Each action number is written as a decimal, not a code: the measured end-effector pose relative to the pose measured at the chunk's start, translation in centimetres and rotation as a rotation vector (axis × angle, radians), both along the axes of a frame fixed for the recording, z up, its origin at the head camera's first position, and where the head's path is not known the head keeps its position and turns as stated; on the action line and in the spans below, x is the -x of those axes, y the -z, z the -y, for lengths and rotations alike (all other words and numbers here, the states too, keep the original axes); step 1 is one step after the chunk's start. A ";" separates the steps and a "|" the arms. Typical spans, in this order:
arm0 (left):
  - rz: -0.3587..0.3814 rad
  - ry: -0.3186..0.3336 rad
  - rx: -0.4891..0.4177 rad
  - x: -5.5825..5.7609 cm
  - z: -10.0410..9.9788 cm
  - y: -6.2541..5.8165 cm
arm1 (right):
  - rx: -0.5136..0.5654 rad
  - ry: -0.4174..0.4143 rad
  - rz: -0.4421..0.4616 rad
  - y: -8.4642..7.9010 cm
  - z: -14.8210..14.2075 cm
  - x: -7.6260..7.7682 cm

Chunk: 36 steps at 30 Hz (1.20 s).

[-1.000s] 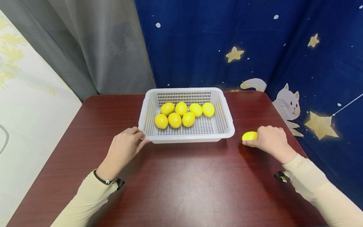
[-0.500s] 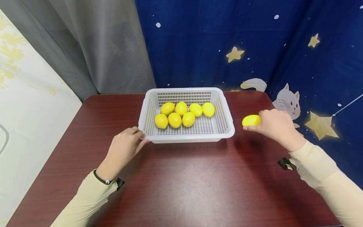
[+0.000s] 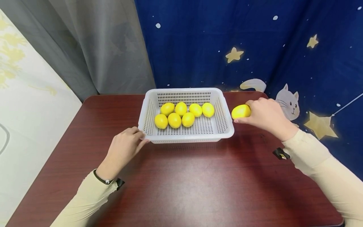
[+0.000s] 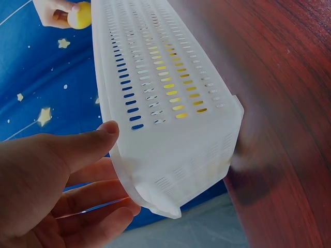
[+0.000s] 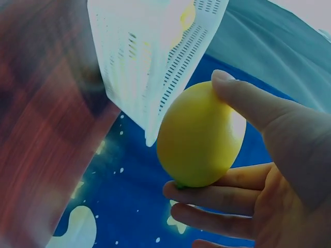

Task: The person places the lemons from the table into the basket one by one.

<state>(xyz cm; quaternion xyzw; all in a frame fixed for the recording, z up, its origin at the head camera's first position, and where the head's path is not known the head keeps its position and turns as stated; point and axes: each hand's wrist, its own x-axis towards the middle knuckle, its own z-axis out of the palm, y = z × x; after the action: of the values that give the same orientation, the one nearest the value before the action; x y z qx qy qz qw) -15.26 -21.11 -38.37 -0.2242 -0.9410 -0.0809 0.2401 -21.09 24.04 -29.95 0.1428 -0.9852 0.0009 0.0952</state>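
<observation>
A white perforated plastic basket (image 3: 181, 137) stands on the table with several yellow lemons (image 3: 175, 120) inside, grouped in two rows toward its left and back. My left hand (image 3: 124, 149) holds the basket's rim at the near left corner; in the left wrist view its thumb (image 4: 98, 142) lies on one side of the rim and the fingers on the other. My right hand (image 3: 269, 116) grips another lemon (image 3: 241, 112) just outside the basket's right rim, raised above the table. The right wrist view shows that lemon (image 5: 201, 135) pinched between thumb and fingers, its small green tip downward.
The dark red-brown wooden table (image 3: 187, 183) extends in front and to both sides of the basket. Behind it hang a grey curtain (image 3: 113, 47) and a blue curtain (image 3: 198, 41) with stars and a cat. A pale patterned wall (image 3: 31, 104) borders the left.
My right hand has lifted the lemon off the table on the right and carried it away from me, then left toward the basket's rim. The left hand and basket have stayed put.
</observation>
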 end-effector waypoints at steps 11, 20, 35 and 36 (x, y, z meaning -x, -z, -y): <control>-0.012 0.013 -0.002 0.0 0.0 0.0 | -0.053 -0.067 -0.044 -0.4 2.4 1.6; -0.014 0.018 0.009 0.2 -0.1 -0.1 | -0.052 -0.118 -0.013 -0.3 3.6 3.1; 0.005 0.005 0.010 0.1 0.0 0.0 | -0.068 -0.207 0.039 -0.2 5.9 5.3; 0.005 0.005 0.010 0.1 0.0 0.0 | -0.069 -0.213 0.041 -0.1 6.1 5.4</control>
<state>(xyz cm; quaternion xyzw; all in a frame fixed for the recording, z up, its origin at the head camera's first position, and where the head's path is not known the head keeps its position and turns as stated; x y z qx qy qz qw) -15.36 -21.08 -38.34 -0.2277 -0.9414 -0.0772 0.2364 -26.48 17.96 -29.81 0.2496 -0.9656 -0.0200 0.0694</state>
